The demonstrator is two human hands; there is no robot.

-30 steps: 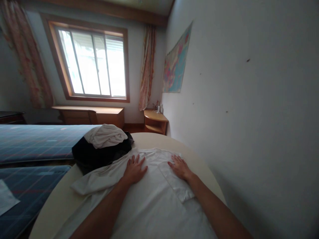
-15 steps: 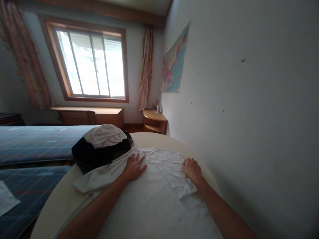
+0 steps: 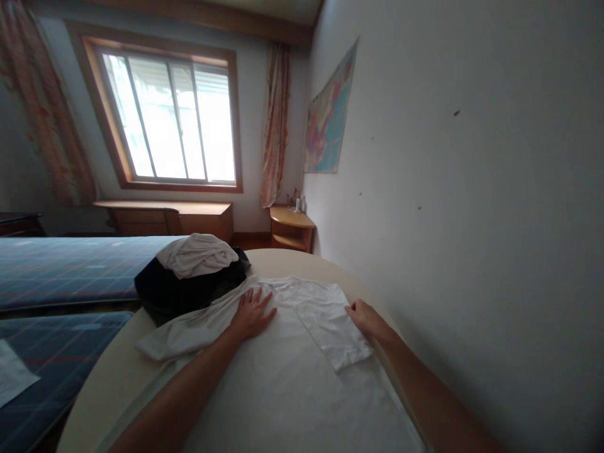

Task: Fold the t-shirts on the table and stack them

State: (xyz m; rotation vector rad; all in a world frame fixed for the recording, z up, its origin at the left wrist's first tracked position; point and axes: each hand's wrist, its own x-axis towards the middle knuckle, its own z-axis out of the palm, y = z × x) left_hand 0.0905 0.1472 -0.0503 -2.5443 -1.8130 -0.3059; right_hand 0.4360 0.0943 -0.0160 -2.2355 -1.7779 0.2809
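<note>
A white T-shirt (image 3: 292, 377) lies spread over a round cream table (image 3: 89, 402), its far end near the table's back edge. On the right its sleeve is folded inward over the body. My left hand (image 3: 253, 313) rests flat on the shirt's upper left part, fingers spread. At the outer edge of the folded part, my right hand (image 3: 370, 319) is closed, pinching the fabric between thumb and fingers. Left of the shirt's far end sits a heap of clothes, a black garment (image 3: 174, 289) with a crumpled pale garment (image 3: 198, 255) on top.
Plaid mattresses (image 3: 61, 270) lie to the left, with a white sheet-like item (image 3: 14, 374) on the nearer one. A white wall (image 3: 472, 251) runs close along the table's right side. Beyond stand a wooden desk (image 3: 207, 217) and a corner shelf (image 3: 292, 218).
My right hand has turned and now pinches the edge of the folded part, where it lay with fingers curled over it. My left hand stays put. The view has shifted slightly.
</note>
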